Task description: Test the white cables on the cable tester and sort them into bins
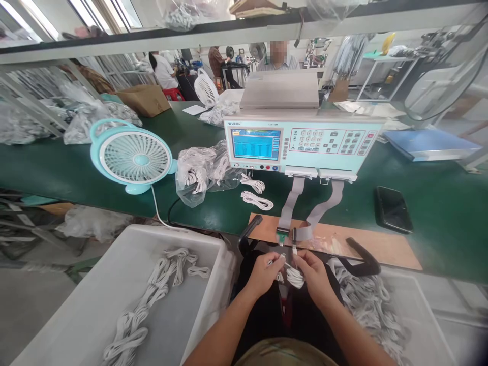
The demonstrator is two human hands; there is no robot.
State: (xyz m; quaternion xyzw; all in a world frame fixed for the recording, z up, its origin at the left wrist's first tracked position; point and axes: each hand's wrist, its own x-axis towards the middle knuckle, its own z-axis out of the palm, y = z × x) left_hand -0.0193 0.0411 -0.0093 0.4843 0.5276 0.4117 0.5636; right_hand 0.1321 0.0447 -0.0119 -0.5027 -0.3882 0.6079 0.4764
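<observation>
My left hand [265,273] pinches one end of a bundled white cable [295,278], just below the bench edge. The other end of that cable is in my right hand [311,272], held up at the right-hand connector [294,238] of a grey ribbon lead; whether it is fully seated I cannot tell. Beside it, the left-hand green connector board [281,238] has its metal tip pointing toward my left fingers. Both ribbon leads run up to a pale blue tester [305,140] with a lit screen [256,145]. The coiled middle of the cable hangs between my hands.
A white bin [202,249] with bundled cables stands at left, another bin [415,305] of cables at right. On the green bench are a blue fan [133,155], bagged cables [196,173], two loose bundles, a phone [394,209] and a blue folder [430,144]. People sit beyond.
</observation>
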